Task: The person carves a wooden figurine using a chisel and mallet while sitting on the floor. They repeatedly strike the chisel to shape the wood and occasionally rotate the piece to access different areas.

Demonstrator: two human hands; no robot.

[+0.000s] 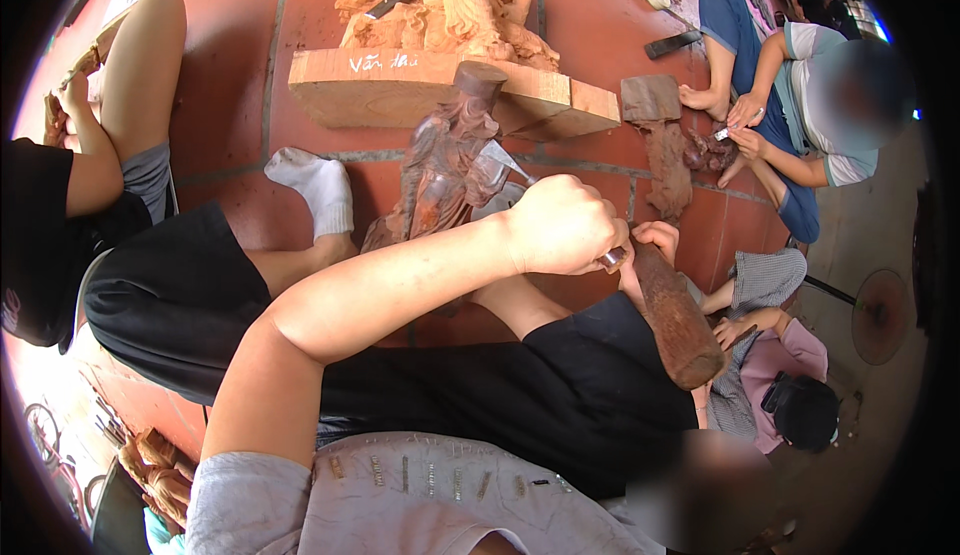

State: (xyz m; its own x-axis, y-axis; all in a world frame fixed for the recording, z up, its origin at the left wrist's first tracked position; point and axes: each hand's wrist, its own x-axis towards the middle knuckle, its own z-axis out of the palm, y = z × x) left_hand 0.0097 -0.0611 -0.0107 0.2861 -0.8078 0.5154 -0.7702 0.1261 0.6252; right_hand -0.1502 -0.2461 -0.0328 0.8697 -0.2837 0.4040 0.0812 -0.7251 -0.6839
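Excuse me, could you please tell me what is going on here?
The person's left hand grips a chisel, its blade by a dark carved figure; whether they touch is unclear. The right hand holds a wooden mallet, its thick end clear of the chisel. Beyond the figure sits a paler carving. On the right, a co-worker holds a small dark carving.

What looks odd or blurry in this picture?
Head view: black corners and bowed edges on the floor tiles; head view: glare whitening the lower-left rim; head view: a smudge blurring a co-worker's head at upper right, the dark statue fairly clear.
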